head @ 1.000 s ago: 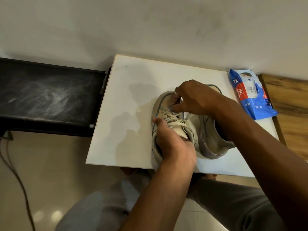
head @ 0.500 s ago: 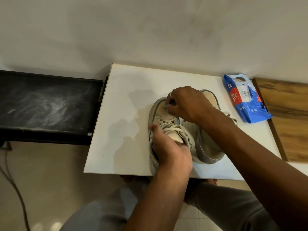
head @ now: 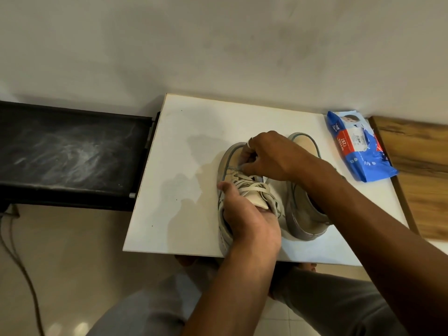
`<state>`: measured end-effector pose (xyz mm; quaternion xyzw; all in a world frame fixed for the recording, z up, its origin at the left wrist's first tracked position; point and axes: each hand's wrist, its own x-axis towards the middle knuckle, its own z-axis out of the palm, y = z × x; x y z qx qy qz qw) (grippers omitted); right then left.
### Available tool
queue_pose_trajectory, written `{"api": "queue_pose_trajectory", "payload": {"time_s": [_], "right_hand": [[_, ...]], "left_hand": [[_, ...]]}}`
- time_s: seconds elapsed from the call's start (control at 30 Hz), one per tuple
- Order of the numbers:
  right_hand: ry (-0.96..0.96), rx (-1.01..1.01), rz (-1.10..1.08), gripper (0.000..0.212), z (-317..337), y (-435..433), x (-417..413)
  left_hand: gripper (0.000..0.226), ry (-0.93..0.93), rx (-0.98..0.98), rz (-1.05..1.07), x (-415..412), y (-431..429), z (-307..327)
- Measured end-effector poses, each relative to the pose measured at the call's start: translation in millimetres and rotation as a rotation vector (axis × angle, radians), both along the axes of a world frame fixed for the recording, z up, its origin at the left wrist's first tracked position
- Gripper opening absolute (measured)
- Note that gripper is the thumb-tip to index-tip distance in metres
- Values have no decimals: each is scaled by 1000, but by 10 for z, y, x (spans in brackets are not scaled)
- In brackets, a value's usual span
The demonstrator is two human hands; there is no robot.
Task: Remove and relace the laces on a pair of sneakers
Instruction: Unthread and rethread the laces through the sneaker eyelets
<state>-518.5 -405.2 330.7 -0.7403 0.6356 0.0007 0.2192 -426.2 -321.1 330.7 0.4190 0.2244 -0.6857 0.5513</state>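
On the board (head: 184, 141), the sneaker (head: 226, 163) has its lace (head: 252, 187) crossed through most eyelets. The left hand (head: 249, 221) grips its collar, and the right hand (head: 271, 156) pinches the lace near the toe. The other sneaker (head: 304, 151) stands just beside it, laces hidden. Much likely remains.

right fingers (head: 247, 154) lower, nearer the laces (head: 252, 187)

A white board (head: 194, 141) meets a plain wall (head: 218, 44), black bench (head: 68, 154) alongside, over glossy tiled floor (head: 72, 263).
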Motion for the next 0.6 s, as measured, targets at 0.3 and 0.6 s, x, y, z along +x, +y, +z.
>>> {"api": "queue_pose_trajectory", "payload": {"time_s": [0.3, 0.6], "right_hand": [[0, -36, -8, 9, -4, 2, -42], [-11, -132, -40, 15, -80, -41, -94]], "left_hand": [[41, -11, 7, 6, -12, 0, -42], [43, -18, 1, 7, -15, -16, -56]]}}
